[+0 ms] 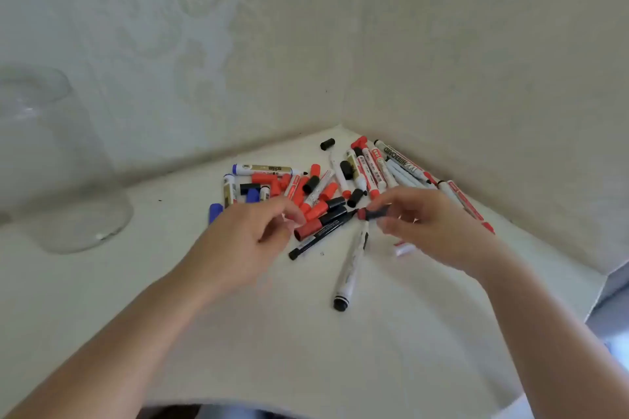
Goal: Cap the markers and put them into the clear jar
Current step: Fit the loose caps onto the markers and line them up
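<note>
Against the corner of the white table (340, 367), a pile of markers (340, 180) and loose caps lies scattered, and the right hand (432, 224) pinches a small red-and-black marker piece (372, 213) just above it; the left hand (248, 241) has its fingers curled at a red cap (308, 229), though real grip is unclear; a clear jar (58, 163) stands well apart on the left
</note>
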{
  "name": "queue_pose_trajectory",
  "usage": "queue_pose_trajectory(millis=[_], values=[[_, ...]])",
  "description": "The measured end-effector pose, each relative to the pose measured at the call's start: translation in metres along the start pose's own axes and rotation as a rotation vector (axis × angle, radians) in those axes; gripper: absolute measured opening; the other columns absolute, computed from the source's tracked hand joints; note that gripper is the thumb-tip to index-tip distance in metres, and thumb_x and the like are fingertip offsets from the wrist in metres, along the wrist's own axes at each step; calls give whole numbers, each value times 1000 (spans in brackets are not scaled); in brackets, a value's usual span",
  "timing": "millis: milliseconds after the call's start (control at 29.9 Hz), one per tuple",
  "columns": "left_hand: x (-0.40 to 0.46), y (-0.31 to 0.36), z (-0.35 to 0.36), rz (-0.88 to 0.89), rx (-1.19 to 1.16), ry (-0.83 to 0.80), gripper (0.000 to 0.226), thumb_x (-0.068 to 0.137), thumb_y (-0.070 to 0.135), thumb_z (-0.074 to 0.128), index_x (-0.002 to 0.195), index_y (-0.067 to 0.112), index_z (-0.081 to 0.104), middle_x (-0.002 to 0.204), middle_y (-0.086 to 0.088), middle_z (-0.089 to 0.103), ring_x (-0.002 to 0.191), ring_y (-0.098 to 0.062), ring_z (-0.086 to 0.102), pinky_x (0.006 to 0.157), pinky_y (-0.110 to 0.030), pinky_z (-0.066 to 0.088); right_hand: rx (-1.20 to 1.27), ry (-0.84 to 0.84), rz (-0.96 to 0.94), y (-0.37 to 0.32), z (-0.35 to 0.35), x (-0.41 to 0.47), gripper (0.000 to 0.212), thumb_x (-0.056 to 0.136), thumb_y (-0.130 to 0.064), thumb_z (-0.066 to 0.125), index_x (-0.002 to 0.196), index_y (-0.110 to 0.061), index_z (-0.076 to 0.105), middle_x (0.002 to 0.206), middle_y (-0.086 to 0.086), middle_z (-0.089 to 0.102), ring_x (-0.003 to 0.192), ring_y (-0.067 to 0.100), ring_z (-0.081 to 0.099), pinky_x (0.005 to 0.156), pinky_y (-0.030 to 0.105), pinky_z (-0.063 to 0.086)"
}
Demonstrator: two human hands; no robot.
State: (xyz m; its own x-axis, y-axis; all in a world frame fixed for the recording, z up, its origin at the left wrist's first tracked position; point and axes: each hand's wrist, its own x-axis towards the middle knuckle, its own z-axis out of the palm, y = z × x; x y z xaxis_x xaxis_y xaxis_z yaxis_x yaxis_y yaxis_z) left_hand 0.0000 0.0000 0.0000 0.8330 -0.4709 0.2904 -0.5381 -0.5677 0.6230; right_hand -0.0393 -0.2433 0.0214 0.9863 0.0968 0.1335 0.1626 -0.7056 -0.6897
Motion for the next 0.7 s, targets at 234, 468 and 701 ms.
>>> queue_pose_trajectory(millis=[234, 468, 701], values=[[35, 17, 27, 202, 239, -238, 23, 88, 50, 46, 89, 32, 60, 59, 11, 51, 57, -2, 47, 53, -19, 31, -529, -318, -191, -5, 32, 10, 20, 86, -27, 51, 105, -31, 58, 83, -5, 64, 67, 9, 47, 62, 24, 39], [33, -18, 0, 53, 220, -80, 15, 79, 52, 48, 73, 40, 56, 77, 40, 52, 69, 10, 52, 47, -11, 35, -459, -158, -386, 8, 56, 3, 20, 68, -28, 51, 87, -35, 51, 47, -9, 55, 41, 6, 50, 43, 18, 45], [37, -34, 3, 14, 268, 12, 6, 82, 31, 59, 81, 38, 60, 84, 37, 50, 84, 11, 46, 53, -10, 28, 124, 47, -186, 11, 31, 5, 46, 84, -3, 46, 100, -43, 62, 95, -18, 68, 84, 4, 67, 74, 22, 54]])
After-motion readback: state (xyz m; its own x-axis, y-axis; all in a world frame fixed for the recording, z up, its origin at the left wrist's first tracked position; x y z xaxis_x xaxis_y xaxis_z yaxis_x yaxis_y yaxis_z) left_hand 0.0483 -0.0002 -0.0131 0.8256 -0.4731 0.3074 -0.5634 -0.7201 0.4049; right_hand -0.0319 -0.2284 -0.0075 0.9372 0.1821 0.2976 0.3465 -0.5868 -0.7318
